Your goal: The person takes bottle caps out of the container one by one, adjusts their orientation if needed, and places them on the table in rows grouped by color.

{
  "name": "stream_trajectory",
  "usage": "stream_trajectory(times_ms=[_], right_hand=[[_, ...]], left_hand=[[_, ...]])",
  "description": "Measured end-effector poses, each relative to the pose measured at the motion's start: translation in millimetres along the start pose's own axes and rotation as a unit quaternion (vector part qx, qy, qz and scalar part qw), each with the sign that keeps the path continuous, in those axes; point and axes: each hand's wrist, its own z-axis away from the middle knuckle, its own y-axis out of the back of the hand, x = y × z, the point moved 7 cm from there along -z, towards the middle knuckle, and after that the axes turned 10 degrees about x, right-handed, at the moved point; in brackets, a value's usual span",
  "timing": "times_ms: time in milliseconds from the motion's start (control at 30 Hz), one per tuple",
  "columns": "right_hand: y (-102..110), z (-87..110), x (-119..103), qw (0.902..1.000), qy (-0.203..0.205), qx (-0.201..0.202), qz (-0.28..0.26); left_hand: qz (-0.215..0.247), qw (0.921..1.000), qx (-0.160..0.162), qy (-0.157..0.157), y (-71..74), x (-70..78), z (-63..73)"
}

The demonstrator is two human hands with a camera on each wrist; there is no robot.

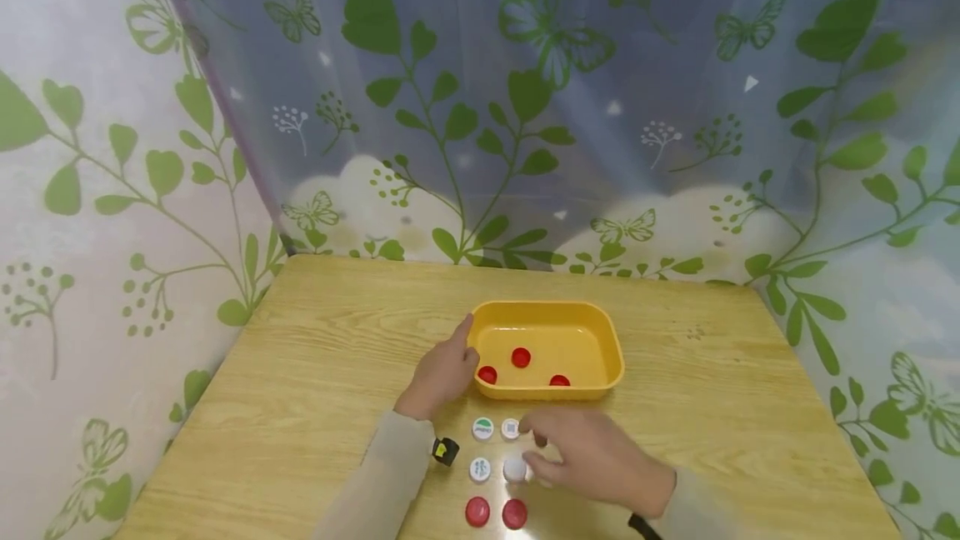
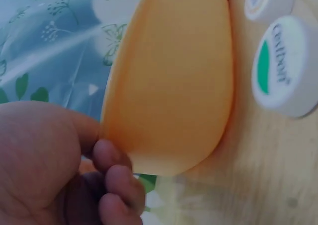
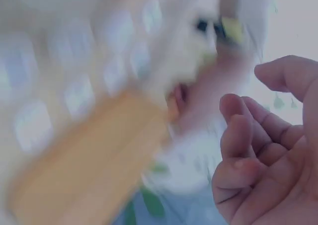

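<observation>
The yellow plastic bin (image 1: 546, 393) stands on the table with 3 red bottle caps, one of them this red cap (image 1: 521, 357), inside. My left hand (image 1: 444, 367) grips its left end, fingers bent at the rim. My right hand (image 1: 588, 454) hangs over the caps in front of the bin, thumb and fingers apart, holding nothing. Near its fingertips are a white cap (image 1: 515, 469) and a printed white cap (image 1: 510, 429). Left of these lie a green-logo white cap (image 2: 283, 66) and another white cap (image 1: 480, 469). The right wrist view is blurred, with several caps in rows.
Two red caps, a left one (image 1: 477, 512) and a right one (image 1: 514, 513), lie nearest me on the wooden table (image 1: 337, 332). A leaf-patterned curtain (image 1: 465, 107) hangs behind the table and along its sides. A dark band with a yellow mark (image 1: 445, 451) is on my left wrist.
</observation>
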Motion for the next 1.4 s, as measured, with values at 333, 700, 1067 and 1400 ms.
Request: stream_trajectory(times_ms=[333,700,1067,1400], right_hand=[[55.5,-71.3,83.2,0.9827,-0.043,0.034,0.177],[-7.3,-77.1,124.1,0.945,-0.223,-0.181,0.156],[-26.6,-71.7,134.7,0.9344,-0.224,-0.221,0.167],[-22.2,-84.0,127.6,0.9543,-0.104,-0.232,0.157]], left_hand=[[-0.043,0.9931,0.102,-0.041,1.1,-2.4,-2.3],[-0.043,0.9916,0.114,-0.044,-4.0,-0.2,0.7],[-0.043,0.9908,0.121,-0.044,-2.1,3.7,4.9],[-0.026,0.9932,0.109,-0.033,-3.8,0.2,3.4]])
